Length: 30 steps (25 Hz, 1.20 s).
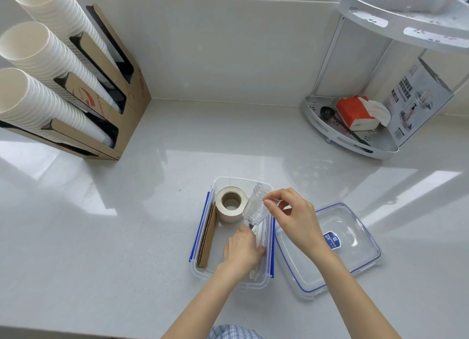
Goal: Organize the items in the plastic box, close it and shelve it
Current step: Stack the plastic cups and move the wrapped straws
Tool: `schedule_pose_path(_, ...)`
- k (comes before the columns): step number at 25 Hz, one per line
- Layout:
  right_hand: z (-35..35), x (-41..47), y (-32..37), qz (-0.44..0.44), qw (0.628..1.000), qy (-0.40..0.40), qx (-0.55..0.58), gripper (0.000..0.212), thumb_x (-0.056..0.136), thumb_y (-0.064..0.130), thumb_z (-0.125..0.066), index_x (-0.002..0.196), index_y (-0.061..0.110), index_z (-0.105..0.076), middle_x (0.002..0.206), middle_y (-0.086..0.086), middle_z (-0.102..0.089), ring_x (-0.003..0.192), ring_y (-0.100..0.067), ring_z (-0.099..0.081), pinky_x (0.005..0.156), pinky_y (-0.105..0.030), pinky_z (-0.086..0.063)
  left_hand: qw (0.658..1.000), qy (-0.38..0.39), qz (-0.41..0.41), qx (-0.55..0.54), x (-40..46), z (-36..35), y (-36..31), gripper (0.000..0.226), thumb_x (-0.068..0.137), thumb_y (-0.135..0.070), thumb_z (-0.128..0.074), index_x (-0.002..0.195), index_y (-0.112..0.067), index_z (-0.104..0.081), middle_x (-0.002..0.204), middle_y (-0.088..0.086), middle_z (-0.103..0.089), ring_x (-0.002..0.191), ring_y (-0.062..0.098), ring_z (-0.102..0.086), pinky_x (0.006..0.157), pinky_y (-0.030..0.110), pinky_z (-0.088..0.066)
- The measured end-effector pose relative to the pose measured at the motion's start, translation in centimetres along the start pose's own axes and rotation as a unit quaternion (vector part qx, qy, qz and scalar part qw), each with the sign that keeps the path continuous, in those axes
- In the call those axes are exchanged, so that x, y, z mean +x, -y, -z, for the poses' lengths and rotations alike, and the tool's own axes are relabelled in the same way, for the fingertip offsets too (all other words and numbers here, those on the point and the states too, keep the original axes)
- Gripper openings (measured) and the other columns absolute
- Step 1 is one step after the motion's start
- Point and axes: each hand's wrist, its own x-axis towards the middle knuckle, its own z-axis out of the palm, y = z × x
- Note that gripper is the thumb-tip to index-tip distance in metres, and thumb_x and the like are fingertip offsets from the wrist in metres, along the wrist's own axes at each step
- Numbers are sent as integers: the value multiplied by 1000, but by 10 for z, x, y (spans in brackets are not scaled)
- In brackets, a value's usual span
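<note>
- Your right hand [291, 217], just right of the frame's centre, pinches a clear plastic jar [256, 204] near its open mouth, thumb and fingers closed on the rim; the jar tilts, mouth toward the top of the frame, over the box's right half.
- Your left hand [242, 252] reaches down into the plastic box [229, 279] at lower centre, fingers curled around some white, stick-like items [259, 234] lying along the right wall; what exactly they are is hard to tell.
- The box sits open on the pale countertop [127, 224], its blue side clips folded down on the left and right edges.
- Inside, a roll of beige tape [230, 204] stands in the upper left corner, and a strip of corrugated cardboard [206, 237] leans along the left wall.
- The lid [327, 250] lies flat on the counter just beside the box, to its right, blue seal and a blue label showing.
- At the upper right, a white corner shelf rack [355, 135] holds a red tissue pack [355, 112] on its lower tier.
- At the upper left, stacks of paper cups [38, 57] lie slanted in a cardboard holder [127, 110].
</note>
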Motion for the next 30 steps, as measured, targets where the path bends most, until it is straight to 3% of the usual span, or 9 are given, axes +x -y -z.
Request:
schedule_pose_path(3,0,1,-2,-6,1000,-3,0,6,84,16,-60,83,17,-66,82,3,-57,73,12,-53,63,-3,-41,998,33,-4,-45,4,4,0,34,82,-25,-54,105,-1,-50,114,19,-60,107,36,-54,86,39,-45)
schedule_pose_path(6,0,2,-2,-17,1000,-11,6,6,84,17,-60,81,20,-64,81,3,-57,73,10,-53,62,-2,-40,987,87,-5,-131,3,12,-1,15,82,-21,-52,92,-11,-49,101,10,-57,101,28,-55,84,34,-45)
schedule_pose_path(10,2,2,-3,-23,999,-23,7,6,84,17,-60,81,19,-65,80,4,-56,71,11,-52,61,-1,-40,956,144,0,-257,0,16,-3,11,82,-17,-48,71,-16,-44,71,2,-48,64,13,-45,58,24,-34)
schedule_pose_path(14,4,2,-4,-27,999,-21,6,7,84,18,-60,84,16,-66,80,7,-55,71,10,-52,61,-3,-42,919,183,-12,-348,-3,16,-6,8,79,-14,-48,84,-16,-54,78,7,-54,70,19,-50,65,27,-39)
schedule_pose_path(20,7,3,-2,-29,999,-28,13,5,85,19,-59,82,21,-63,79,13,-54,71,8,-53,62,-9,-46,878,207,24,-430,-7,23,-8,19,84,0,-44,68,-10,-49,54,1,-56,46,8,-55,42,14,-43)
schedule_pose_path(23,11,3,0,-21,999,-41,19,12,85,17,-59,77,26,-60,81,7,-57,70,7,-53,65,-12,-46,864,200,44,-461,-9,25,-8,16,84,-3,-39,70,-8,-44,65,5,-50,50,12,-56,51,20,-45)
schedule_pose_path(27,22,4,9,-16,994,-98,55,16,85,16,-58,77,29,-58,79,4,-57,75,-16,-59,72,-35,-54,843,188,42,-503,-15,35,-7,4,86,-8,-35,88,-9,-37,69,5,-43,49,14,-44,49,25,-40)
schedule_pose_path(30,32,8,12,-27,988,-134,75,18,86,18,-58,75,32,-57,77,6,-57,79,-30,-62,74,-42,-53,862,137,14,-488,-19,45,2,12,90,-18,-40,99,-11,-37,70,2,-41,49,11,-38,46,21,-36)
